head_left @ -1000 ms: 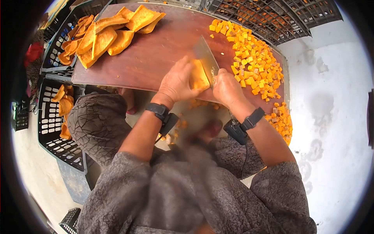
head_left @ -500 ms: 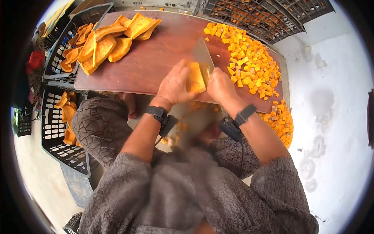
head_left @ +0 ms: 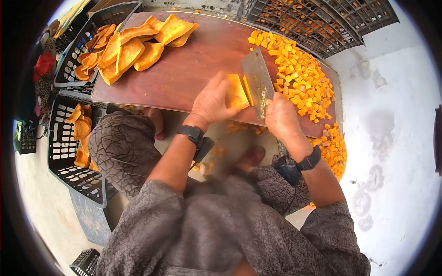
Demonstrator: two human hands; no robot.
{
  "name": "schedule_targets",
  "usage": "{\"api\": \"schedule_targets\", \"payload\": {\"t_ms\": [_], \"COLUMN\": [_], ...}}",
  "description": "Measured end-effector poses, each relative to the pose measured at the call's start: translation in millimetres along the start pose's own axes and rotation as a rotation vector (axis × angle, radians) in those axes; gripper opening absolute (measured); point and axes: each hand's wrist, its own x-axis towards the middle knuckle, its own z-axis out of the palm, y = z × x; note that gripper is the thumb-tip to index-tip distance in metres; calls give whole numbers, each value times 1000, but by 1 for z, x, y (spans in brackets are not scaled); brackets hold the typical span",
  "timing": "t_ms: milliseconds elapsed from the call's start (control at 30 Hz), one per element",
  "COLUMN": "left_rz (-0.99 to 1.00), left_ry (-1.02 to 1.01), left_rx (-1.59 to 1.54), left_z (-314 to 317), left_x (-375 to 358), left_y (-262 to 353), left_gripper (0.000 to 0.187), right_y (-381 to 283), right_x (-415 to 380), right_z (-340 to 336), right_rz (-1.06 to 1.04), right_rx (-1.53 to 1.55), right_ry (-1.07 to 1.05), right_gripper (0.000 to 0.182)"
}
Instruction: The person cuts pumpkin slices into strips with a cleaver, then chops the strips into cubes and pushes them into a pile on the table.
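Left hand: the left hand (head_left: 211,100) is curled over the 9 o'clock side of the orange chunk (head_left: 237,94), holding it down, though its fingertips are kinda blurry.
Right hand: the right hand (head_left: 282,117) is wrapped tight around the handle of a cleaver (head_left: 258,73), at about 4 o'clock from the chunk.
Chunk: sitting on the reddish-brown tabletop (head_left: 193,69), right by the 6 o'clock edge.
Slice: one thin slice (head_left: 248,90) at 3 o'clock, between chunk and blade.
Blade: tilted, top end toward 11 o'clock, with yellowish bits stuck on it. Can't tell if it's touching the slice.
Cubes: big spread of diced cubes (head_left: 301,76) between 2 and 3 o'clock.
Slabs: bunch of curved orange slabs (head_left: 149,56) piled up at 10 o'clock.
Crate: black crate (head_left: 62,133) between 8 and 9 o'clock, more orange pieces (head_left: 82,129) inside.
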Motion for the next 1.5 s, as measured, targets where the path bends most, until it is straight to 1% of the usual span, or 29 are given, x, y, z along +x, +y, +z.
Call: {"api": "schedule_targets", "payload": {"t_ms": [167, 233, 300, 367, 433, 567, 667, 733, 767, 867, 933, 1067, 1133, 1333, 1467, 1500], "left_rz": [-25, -34, -38, -7, -14, -8, -22, -26, -31, -26, -23, -2, -7, -14, 13, 17], "left_ry": [-19, -29, -40, -22, -29, -30, -31, -32, -35, -27, -36, -15, -23, -10, -7, -7], "left_rx": [-55, -67, -80, -68, -66, -60, -64, -69, -73, -82, -86, -71, -57, -62, -62, -60], "left_z": [-3, -8, -8, -7, -7, -7, -8, -9, -9, -11, -11, -8, -9, -8, -7, -7], "left_x": [1, 1, 2, 3, 3, 3, 2, 2, 1, 2, 3, 4, 4, 5, 5, 5], "left_y": [2, 6, 6, 4, 4, 2, 4, 4, 4, 6, 6, 4, 4, 4, 3, 3], "left_gripper": [74, 74, 73, 73, 74, 75, 75, 75, 75, 74, 74, 74, 73, 73, 72, 72], "right_y": [-7, -5, -2, -3, -8, -16, -15, -12, -12, -13, -15, -17, -27, -40, -26, -23], "right_x": [-1, -2, -2, -2, 0, -2, -3, -3, -2, 1, 6, 15, 23, 29, 38, 45], "right_z": [-1, 7, 10, 10, 6, -1, 2, 5, 5, 6, 6, 10, 7, -6, 15, 22], "right_rz": [-10, -3, -22, -40, 50, 28, 78, -19, -19, -20, 62, 30, 151, 128, 146, 109], "right_rx": [-19, -34, -43, -51, -12, -22, -50, -94, -95, -82, -99, -91, -83, -103, -80, -85], "right_ry": [-58, -3, -6, -11, -83, -107, -111, -66, -68, -84, -136, -152, -221, -245, -208, -168], "right_gripper": [18, 10, 10, 11, 20, 20, 19, 10, 10, 11, 19, 20, 20, 20, 20, 20]}}
